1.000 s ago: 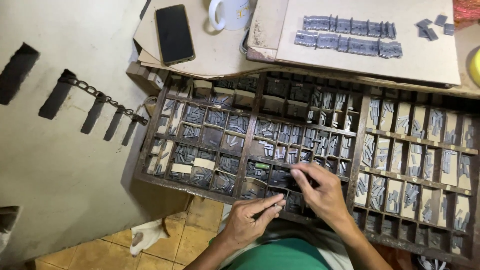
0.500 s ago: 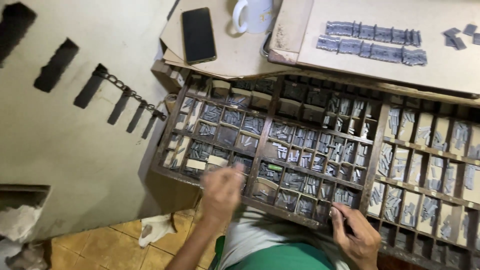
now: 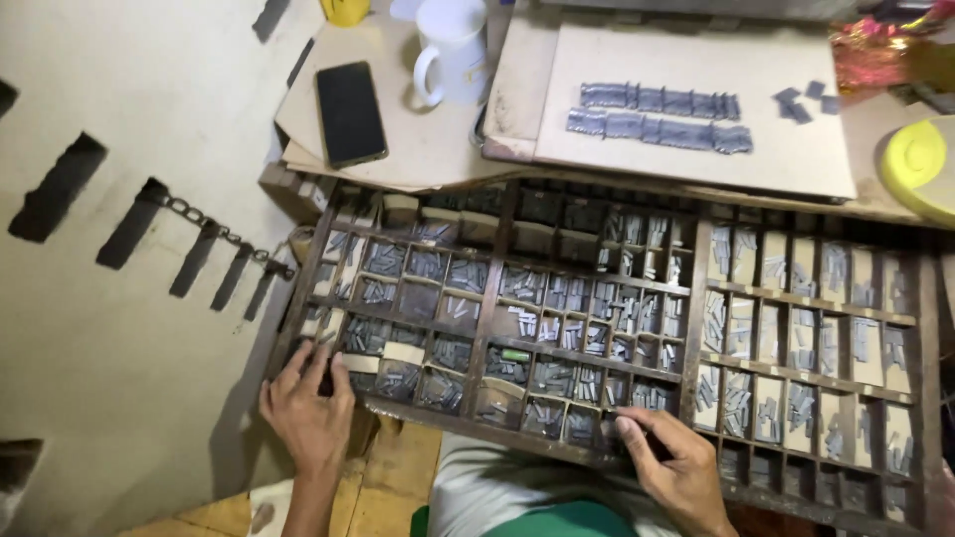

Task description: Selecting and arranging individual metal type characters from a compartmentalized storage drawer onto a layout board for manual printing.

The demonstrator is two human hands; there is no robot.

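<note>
A dark wooden type case (image 3: 696, 318) with many small compartments of grey metal type pieces (image 3: 557, 378) lies in front of me. My left hand (image 3: 306, 406) rests on the case's near left corner, fingers spread over the bottom left compartments. My right hand (image 3: 668, 465) lies on the near edge at the middle, with its fingertips pinched at a front compartment. Whether it holds a piece I cannot tell.
Above the case, a cardboard sheet (image 3: 696, 149) carries two rows of set metal type (image 3: 657, 114). A black phone (image 3: 350, 112) and a white mug (image 3: 450, 52) sit on paper at the left. A yellow round object (image 3: 920, 164) is at the right edge. A chain (image 3: 224, 234) hangs on the slotted wall at the left.
My left hand slid from the case's front middle to its near left corner. My right hand shifted left along the front edge. The view tilted towards the tabletop.
</note>
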